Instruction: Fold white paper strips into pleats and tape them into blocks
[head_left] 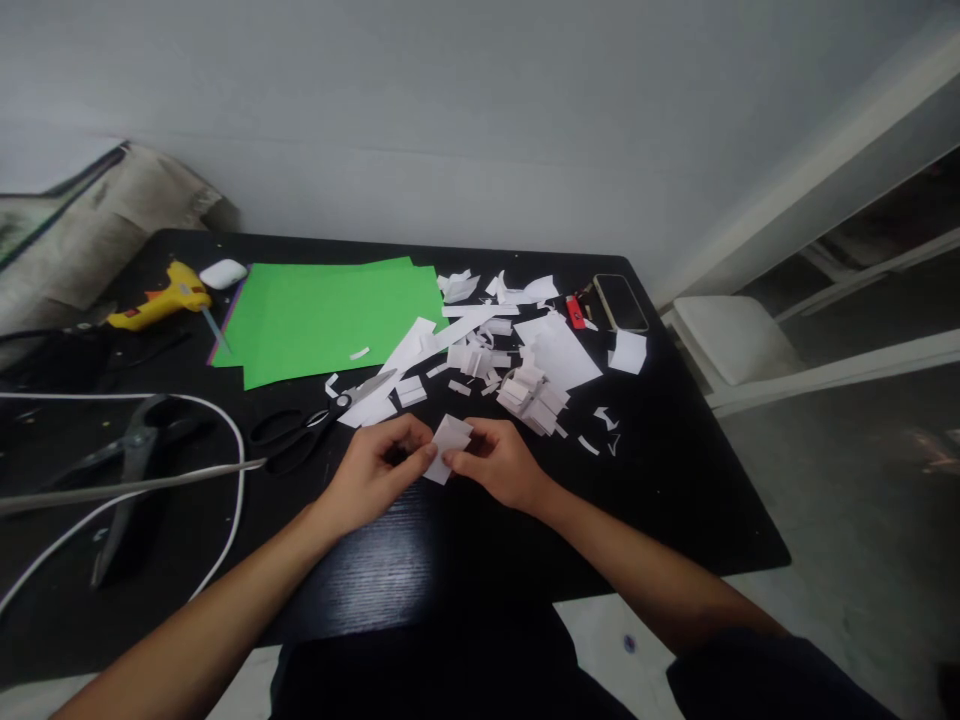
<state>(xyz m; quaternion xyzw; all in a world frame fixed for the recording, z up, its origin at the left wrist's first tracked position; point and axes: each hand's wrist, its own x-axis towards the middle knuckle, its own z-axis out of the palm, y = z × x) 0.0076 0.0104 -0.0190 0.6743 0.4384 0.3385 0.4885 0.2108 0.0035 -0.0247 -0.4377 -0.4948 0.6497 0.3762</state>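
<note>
A small folded piece of white paper (448,446) is held between my two hands, above the near part of the black table. My left hand (386,462) pinches its left edge with thumb and finger. From the other side my right hand (501,462) grips the right edge, its thumb on the front face. Just beyond the hands lie white paper scraps and strips (480,350), with a pile of small folded paper pieces (531,395). Black-handled scissors (300,430) rest left of my left hand, blades pointing toward the scraps.
Green paper sheets (330,320) lie at the back left. Beside them are a yellow glue gun (169,298) and a white rounded case (223,273). A white cable (238,480) loops near larger dark shears (135,470). A phone (621,303) and red lighter (575,312) sit back right.
</note>
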